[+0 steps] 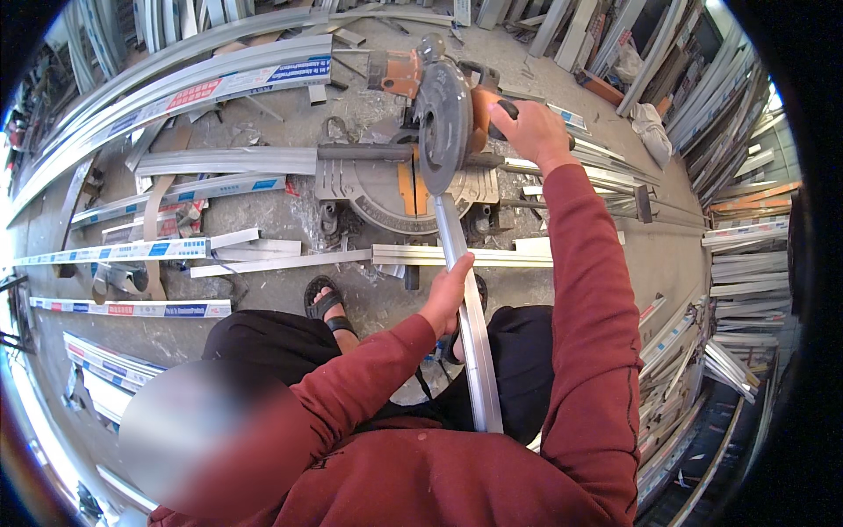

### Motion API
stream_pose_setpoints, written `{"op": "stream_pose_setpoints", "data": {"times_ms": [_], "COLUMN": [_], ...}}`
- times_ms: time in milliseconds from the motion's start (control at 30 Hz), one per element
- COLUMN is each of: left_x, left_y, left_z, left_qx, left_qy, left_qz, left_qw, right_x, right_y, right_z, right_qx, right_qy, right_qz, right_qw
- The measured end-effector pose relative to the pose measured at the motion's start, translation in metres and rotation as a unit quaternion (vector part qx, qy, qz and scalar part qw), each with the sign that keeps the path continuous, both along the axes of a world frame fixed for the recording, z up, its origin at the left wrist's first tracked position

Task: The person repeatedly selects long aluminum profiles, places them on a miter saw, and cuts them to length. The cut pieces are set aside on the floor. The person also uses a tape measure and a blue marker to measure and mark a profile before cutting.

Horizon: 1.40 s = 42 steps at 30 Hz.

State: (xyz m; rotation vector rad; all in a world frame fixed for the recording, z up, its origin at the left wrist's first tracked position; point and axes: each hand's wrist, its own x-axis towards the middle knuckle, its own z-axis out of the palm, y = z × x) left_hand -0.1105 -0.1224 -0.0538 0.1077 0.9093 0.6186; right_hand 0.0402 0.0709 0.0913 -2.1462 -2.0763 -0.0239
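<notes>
Long silver metal lengths [255, 77], some bearing blue, white and red labels, cover the floor at left in a cluttered metal workshop. Next to them, a pale length [241, 162] runs up to the left side of a saw base [341, 189], which sits on the floor with an orange strip [407, 193] at its centre. In front of it lie more pale bars [404, 255], near a sandalled foot [327, 301].

At centre, the worker's left hand [450, 294] is wrapped around a silver metal profile [479, 356], which slants from the lap to the front of the saw base, its far end just below the saw's grey disc [442, 123]. Whether that end touches the base or the disc cannot be told, nor whether the disc is turning.

To the right, the right hand [536, 133] is closed around the saw's black handle [502, 116]. Good practice here would be a firm left grip well back from the disc, a steady right hand on the handle, and the profile seated flat and square on the base before any downward pressure. Stacked metal lengths [746, 290] line the far right.
</notes>
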Motion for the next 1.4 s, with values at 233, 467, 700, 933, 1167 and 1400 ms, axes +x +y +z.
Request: {"op": "stream_pose_setpoints", "data": {"times_ms": [233, 467, 700, 933, 1167, 1400], "left_x": [0.002, -0.005, -0.006, -0.003, 0.003, 0.005], "left_y": [0.001, 0.008, 0.013, 0.015, 0.01, -0.02], "left_z": [-0.013, 0.006, 0.008, -0.001, -0.015, -0.024], "left_qx": [0.014, -0.001, -0.008, 0.002, 0.022, 0.018], "left_qy": [0.023, 0.013, 0.003, 0.011, 0.02, 0.036], "left_qz": [0.005, -0.009, -0.013, -0.024, -0.013, 0.006], "left_qw": [1.0, 1.0, 1.0, 1.0, 0.999, 0.999], "right_x": [0.002, 0.003, 0.004, 0.005, 0.0, 0.015], "right_y": [0.003, 0.002, 0.003, 0.001, -0.001, 0.011], "right_z": [-0.003, -0.005, -0.007, -0.01, -0.007, -0.004], "right_qx": [0.014, 0.016, 0.03, 0.021, 0.01, 0.061], "right_qy": [-0.012, -0.012, -0.009, -0.013, -0.006, 0.007], "right_qz": [0.006, 0.013, 0.024, 0.018, 0.007, 0.018], "right_qw": [1.0, 1.0, 0.999, 1.0, 1.0, 0.998]}}
